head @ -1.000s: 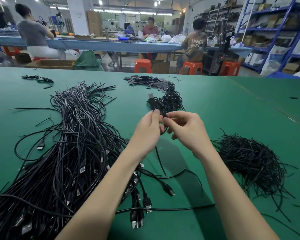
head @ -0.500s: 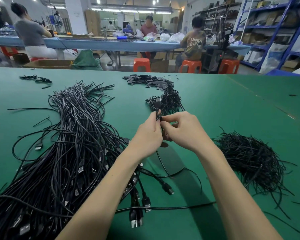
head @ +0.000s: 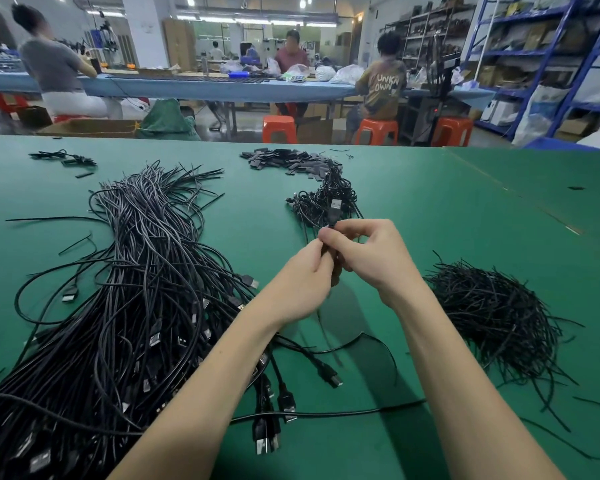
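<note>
Nearest: loose plugs (head: 269, 434) on green table (head: 447, 209), at foot of big cable heap (head: 125, 289) fanning away to the left. Right of the forearms, well apart: tie heap (head: 492, 317). Mid-table, raised off the surface: left hand (head: 303, 277) and right hand (head: 371, 254) touching, fingers curled, both pinching one cable (head: 335, 271). Plug (head: 335, 205) poking up past the fingertips; tail hanging between the wrists down to the table. Just beyond: coiled bundles (head: 321, 199). Farther: heap of flat black pieces (head: 284, 160). Past the table edge: orange stools (head: 279, 128), seated workers.
</note>
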`<state>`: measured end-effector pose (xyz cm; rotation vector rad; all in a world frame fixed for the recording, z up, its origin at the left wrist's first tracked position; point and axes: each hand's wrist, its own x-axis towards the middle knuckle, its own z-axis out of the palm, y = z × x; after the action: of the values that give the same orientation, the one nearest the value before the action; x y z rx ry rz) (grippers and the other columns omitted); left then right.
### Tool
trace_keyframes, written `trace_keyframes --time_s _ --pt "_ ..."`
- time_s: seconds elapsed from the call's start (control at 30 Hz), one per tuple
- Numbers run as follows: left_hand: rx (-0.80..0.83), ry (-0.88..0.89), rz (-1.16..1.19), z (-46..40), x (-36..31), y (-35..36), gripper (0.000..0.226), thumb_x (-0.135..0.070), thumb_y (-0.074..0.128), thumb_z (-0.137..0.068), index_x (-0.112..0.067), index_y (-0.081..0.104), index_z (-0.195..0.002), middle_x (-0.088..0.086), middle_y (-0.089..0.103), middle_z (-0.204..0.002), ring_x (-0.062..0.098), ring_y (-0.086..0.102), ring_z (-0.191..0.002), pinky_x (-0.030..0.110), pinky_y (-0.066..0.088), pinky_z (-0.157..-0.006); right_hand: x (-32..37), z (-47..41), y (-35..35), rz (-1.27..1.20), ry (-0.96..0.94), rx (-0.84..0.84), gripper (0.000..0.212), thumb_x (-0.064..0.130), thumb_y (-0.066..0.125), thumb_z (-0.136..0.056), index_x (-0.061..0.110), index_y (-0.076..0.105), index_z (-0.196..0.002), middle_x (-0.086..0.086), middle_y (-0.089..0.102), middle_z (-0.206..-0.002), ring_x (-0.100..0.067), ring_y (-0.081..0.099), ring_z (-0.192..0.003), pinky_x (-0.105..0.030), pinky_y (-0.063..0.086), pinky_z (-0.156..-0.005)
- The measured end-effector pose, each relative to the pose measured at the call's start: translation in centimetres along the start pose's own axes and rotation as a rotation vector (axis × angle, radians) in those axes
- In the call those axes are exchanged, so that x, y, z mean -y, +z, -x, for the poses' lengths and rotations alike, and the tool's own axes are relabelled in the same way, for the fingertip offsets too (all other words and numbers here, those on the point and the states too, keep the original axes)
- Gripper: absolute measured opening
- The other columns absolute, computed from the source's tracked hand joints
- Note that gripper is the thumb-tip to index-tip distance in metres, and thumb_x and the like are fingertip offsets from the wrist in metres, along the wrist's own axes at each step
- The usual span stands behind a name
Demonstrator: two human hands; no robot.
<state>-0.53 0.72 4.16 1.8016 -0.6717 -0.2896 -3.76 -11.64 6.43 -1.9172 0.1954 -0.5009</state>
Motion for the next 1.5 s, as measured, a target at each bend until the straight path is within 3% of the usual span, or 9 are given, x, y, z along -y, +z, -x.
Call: trace_keyframes --time_s 0.17,0.33,0.47,0.67,0.8,0.93,1.13,1.27,1.5 --pt "-0.059 -0.188 0.538 0.0 -0.4 0.5 0.013 -0.017 0.038 -0.107 -0.008 0.046 -0.113 0.005 0.058 -0.086 0.010 0.052 -0.062 0.026 0.049 -0.057 -0.2 -0.3 -1.0 0.084 -0.040 0.009 0.027 0.024 0.074 -0.089 0.008 0.068 -0.069 0.006 0.053 -0.051 -0.013 0.045 -0.044 -0.027 0.041 -0.054" --pt "-0.129 -0.174 0.496 0.0 -0.6 0.8 0.013 -0.016 0.034 -0.108 -0.013 0.038 -0.096 0.006 0.052 -0.082 0.005 0.043 -0.053 0.018 0.034 -0.044 -0.4 -0.4 -0.9 -0.078 0.040 0.011 0.023 0.017 0.076 -0.089 0.003 0.067 -0.073 0.007 0.056 -0.052 -0.008 0.053 -0.040 -0.018 0.045 -0.048" --pt "-0.089 -0.128 0.519 0.4 -0.7 0.4 0.015 -0.013 0.034 -0.108 -0.014 0.036 -0.094 0.005 0.052 -0.077 0.008 0.042 -0.053 0.020 0.032 -0.047 -0.4 -0.3 -2.0 -0.343 0.226 0.177 0.019 0.020 0.077 -0.089 0.003 0.075 -0.095 -0.008 0.066 -0.064 -0.009 0.055 -0.049 -0.016 0.051 -0.056" --pt "-0.013 -0.155 0.539 0.7 -1.0 0.3 0.014 -0.015 0.036 -0.109 -0.015 0.036 -0.095 0.005 0.053 -0.083 0.011 0.047 -0.057 0.020 0.038 -0.044 -0.6 -0.5 -2.3 -0.266 0.084 0.107 0.019 0.012 0.081 -0.085 -0.003 0.071 -0.078 -0.007 0.059 -0.059 -0.015 0.061 -0.049 -0.020 0.053 -0.057" --pt "0.054 -0.276 0.817 0.6 -1.3 -0.8 0.018 -0.006 0.038 -0.106 -0.013 0.039 -0.090 0.008 0.053 -0.076 0.011 0.041 -0.056 0.015 0.029 -0.038 -0.5 -0.4 -2.1 -0.171 -0.006 0.094 0.022 0.008 0.079 -0.085 -0.012 0.070 -0.083 -0.012 0.064 -0.062 -0.013 0.061 -0.049 -0.021 0.054 -0.056" --pt "-0.077 -0.313 0.929 0.0 -0.7 -0.5 0.020 0.001 0.037 -0.105 -0.009 0.041 -0.088 0.010 0.050 -0.074 0.008 0.036 -0.050 0.013 0.023 -0.037 -0.1 -0.2 -2.5 -0.223 0.167 0.106 0.021 0.020 0.077 -0.089 0.000 0.072 -0.090 -0.012 0.072 -0.079 -0.016 0.069 -0.058 -0.023 0.058 -0.059" --pt "-0.271 -0.296 0.890 -0.5 0.6 -0.1 0.017 -0.001 0.036 -0.105 -0.010 0.040 -0.091 0.009 0.049 -0.080 0.008 0.035 -0.050 0.015 0.026 -0.037 -0.6 0.4 -6.2 0.806 0.553 0.549 0.035 0.035 0.089 -0.076 0.006 0.078 -0.091 -0.004 0.078 -0.076 -0.010 0.070 -0.055 -0.019 0.056 -0.054" --pt "-0.295 -0.253 0.889 -0.5 0.8 -0.2 0.017 -0.002 0.037 -0.105 -0.010 0.041 -0.091 0.009 0.050 -0.082 0.009 0.037 -0.051 0.016 0.029 -0.038 -1.0 0.8 -5.2 0.870 0.680 0.636 0.037 0.027 0.094 -0.069 0.004 0.072 -0.088 -0.004 0.075 -0.067 -0.009 0.067 -0.050 -0.021 0.059 -0.057" --pt "-0.301 -0.239 0.914 -0.5 0.9 -0.4 0.018 -0.001 0.037 -0.105 -0.010 0.040 -0.090 0.009 0.050 -0.082 0.011 0.036 -0.054 0.017 0.030 -0.040 -1.3 0.7 -4.7 0.918 0.464 0.694 0.017 0.026 0.078 -0.084 0.011 0.077 -0.092 -0.002 0.078 -0.077 -0.011 0.073 -0.065 -0.026 0.062 -0.072"
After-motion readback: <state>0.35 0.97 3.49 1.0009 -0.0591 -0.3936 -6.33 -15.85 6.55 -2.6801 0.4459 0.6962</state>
